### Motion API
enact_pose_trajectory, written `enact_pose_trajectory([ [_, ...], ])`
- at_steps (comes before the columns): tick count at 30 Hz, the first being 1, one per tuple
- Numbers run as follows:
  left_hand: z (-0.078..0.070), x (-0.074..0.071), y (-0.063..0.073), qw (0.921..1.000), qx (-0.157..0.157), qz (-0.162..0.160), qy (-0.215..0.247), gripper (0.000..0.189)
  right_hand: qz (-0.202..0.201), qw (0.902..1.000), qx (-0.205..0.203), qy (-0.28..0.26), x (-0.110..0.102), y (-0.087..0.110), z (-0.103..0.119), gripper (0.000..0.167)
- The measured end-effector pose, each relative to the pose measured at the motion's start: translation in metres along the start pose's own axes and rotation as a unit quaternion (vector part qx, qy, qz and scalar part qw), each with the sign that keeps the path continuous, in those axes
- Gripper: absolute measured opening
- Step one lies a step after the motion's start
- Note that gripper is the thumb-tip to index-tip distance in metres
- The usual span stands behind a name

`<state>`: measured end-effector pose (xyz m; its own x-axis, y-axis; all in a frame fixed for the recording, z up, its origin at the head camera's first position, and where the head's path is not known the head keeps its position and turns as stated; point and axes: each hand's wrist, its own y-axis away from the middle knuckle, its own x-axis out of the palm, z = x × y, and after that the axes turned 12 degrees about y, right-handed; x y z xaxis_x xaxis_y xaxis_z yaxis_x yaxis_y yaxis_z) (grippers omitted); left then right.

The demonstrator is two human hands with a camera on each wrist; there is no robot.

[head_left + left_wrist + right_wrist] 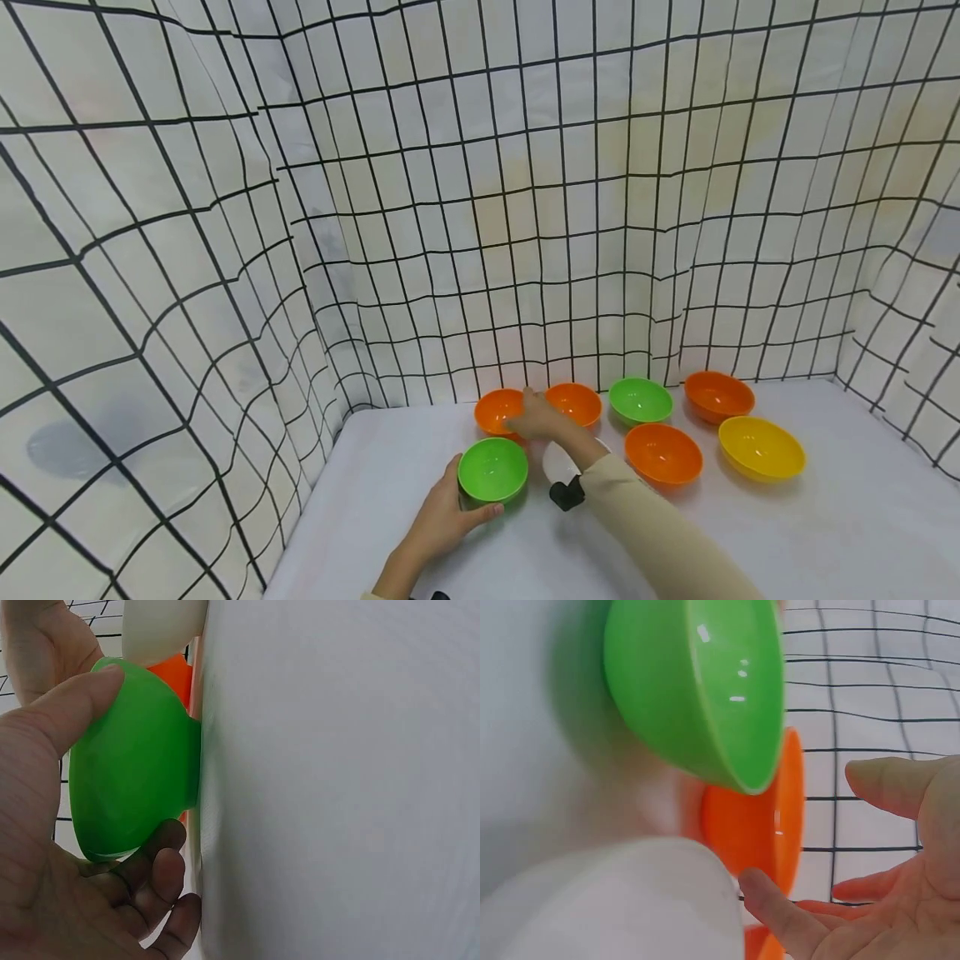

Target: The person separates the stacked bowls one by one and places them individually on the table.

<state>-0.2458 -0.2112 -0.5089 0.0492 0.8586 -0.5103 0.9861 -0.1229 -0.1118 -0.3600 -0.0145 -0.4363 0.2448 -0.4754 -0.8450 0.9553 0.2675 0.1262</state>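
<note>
My left hand [444, 518] grips a green bowl [492, 471] at the front left, thumb on its near side and fingers round its left side. In the left wrist view the bowl's foot [193, 765] meets the white table. Behind it, my right hand [536, 417] reaches over the gap between an orange bowl [493, 412] and a second orange bowl [577, 403]. The right wrist view shows that hand's thumb and fingers [776, 909] spread, holding nothing, with fingertips close to an orange rim. My right forearm partly covers a white bowl [557, 467].
To the right stand another green bowl [640, 401], an orange bowl [663, 454], a further orange bowl [718, 396] and a yellow bowl [761, 449]. White walls with black grid lines [480, 208] border the white table [352, 492] at the back and sides.
</note>
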Motion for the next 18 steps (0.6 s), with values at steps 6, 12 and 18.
enact_pose_trajectory([
  [6, -0.001, 0.001, 0.002, 1.0000, -0.001, 0.005, 0.002, 0.116, 0.008, 0.9990, -0.040, -0.015, -0.014, 0.017, -0.009, 0.081],
  [12, 0.001, 0.001, 0.000, 0.9999, -0.008, 0.009, 0.002, 0.117, 0.004, 0.9948, -0.079, -0.065, -0.029, 0.041, -0.023, 0.076],
  [18, 0.001, 0.002, -0.001, 0.9998, -0.021, 0.007, 0.005, 0.118, -0.002, 0.9866, -0.121, -0.110, -0.037, 0.061, -0.045, 0.069],
])
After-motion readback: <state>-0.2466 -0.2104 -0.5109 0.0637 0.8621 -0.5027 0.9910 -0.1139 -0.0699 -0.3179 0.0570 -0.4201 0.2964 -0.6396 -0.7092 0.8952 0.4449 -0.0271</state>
